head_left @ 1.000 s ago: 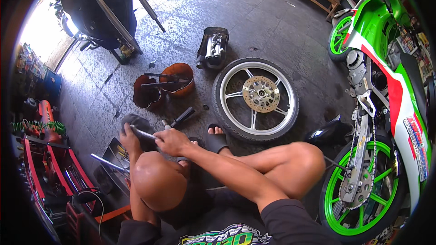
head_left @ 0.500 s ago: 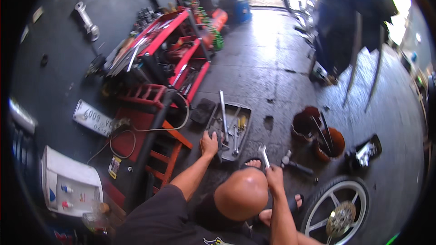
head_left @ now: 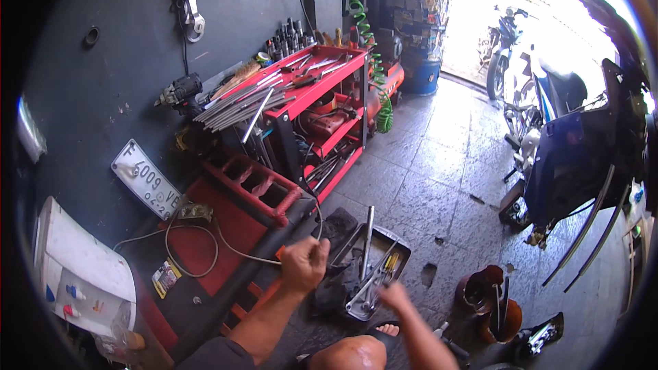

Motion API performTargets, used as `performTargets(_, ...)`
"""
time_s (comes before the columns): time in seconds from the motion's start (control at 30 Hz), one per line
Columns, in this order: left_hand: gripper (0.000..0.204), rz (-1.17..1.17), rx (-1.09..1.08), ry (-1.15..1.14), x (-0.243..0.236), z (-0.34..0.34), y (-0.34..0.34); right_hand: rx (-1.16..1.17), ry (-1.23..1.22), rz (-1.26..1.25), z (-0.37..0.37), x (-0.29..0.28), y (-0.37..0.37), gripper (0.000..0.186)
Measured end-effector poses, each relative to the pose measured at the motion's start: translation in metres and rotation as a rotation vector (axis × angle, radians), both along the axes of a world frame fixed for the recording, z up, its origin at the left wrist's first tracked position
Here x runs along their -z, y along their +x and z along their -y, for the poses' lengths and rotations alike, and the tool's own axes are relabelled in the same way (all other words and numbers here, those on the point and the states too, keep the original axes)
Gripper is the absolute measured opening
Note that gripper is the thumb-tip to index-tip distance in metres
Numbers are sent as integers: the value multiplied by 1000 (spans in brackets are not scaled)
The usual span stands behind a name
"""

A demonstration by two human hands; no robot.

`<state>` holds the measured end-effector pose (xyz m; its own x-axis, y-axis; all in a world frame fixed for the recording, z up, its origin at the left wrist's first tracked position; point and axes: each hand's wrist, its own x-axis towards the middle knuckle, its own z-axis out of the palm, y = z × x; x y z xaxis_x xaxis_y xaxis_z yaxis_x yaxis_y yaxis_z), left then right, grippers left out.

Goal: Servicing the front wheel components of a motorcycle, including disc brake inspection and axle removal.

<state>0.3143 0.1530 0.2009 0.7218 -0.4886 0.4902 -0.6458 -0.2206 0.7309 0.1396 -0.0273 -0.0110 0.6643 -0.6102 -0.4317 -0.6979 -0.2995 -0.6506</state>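
Counted one grey tray [head_left: 396,238] on the floor [head_left: 439,209] ahead, one long silver bar [head_left: 367,241] in it plus several smaller tools [head_left: 391,262], too jumbled to count; two rusty pots [head_left: 511,322] stood to its right. Left forearm [head_left: 267,322] reached forward, left hand [head_left: 303,265] clenched just left of the tray; right forearm [head_left: 423,339] slanted up-left, right hand [head_left: 392,296] at the tray's near right edge, too blurred to tell if it held anything

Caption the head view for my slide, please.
Left hand and blurred right hand near a tool tray, with a red tool cart beyond.
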Motion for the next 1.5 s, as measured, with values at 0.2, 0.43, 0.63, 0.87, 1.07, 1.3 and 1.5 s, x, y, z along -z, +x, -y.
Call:
performTargets(0.2, 10, 217, -354, 37, -21, 28, 88, 47, -496, 355, 182, -146, 112, 35)
performTargets(0.43, 20, 118, -599, 392, -28, 46, 119, 1, -138, 518, 248, -130, 215, 38)
performTargets(0.63, 19, 63, -632, 385, -26, 51, 121, -34, -40, 795, 248, -89, 326, 35)
performTargets(0.87, 20, -17, -649, 438, -27, 52, 124, 44, -438, 479, 285, -181, 501, 49)
performTargets(1.07, 19, -23, -664, 427, -28, 56, 126, -240, 111, 601, 320, -176, 541, 40)
performTargets(1.3, 20, -26, -665, 531, -29, 57, 128, -216, 162, 1174, 260, -179, 494, 52)
performTargets(1.5, 20, -13, -679, 539, -30, 56, 128, -353, -240, 1260, 168, -202, 429, 44)
